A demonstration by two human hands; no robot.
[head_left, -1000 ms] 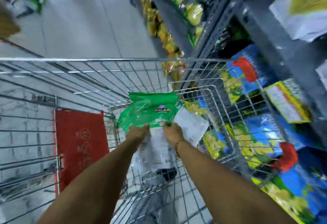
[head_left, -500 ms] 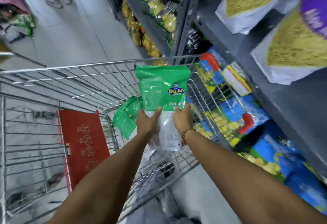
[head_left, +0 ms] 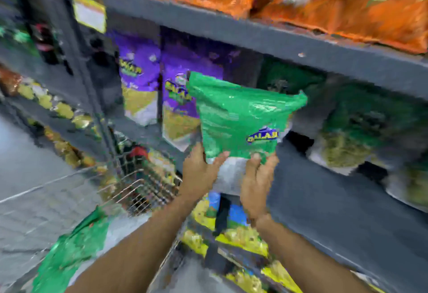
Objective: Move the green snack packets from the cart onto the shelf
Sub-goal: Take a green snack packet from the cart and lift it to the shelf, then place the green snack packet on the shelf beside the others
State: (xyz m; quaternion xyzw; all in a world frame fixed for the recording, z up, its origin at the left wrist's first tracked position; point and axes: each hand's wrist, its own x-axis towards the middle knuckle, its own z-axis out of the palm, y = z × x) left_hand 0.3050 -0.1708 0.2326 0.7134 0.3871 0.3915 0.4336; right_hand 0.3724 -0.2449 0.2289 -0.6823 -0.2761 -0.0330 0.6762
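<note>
Green snack packet (head_left: 240, 119) is sitting in both my hands at the centre of the frame, raised in front of the grey shelf (head_left: 312, 202). My left hand (head_left: 196, 172) is pinching its lower left corner, fingers curled closed on the plastic; my right hand (head_left: 257, 179) is clamping the lower right corner the same way. Purple packets (head_left: 139, 79) are standing just behind it to the left. Half a second ago I was holding it over the cart (head_left: 139, 190); now the cart is lying low at lower left, with another green packet (head_left: 69, 251) inside.
</note>
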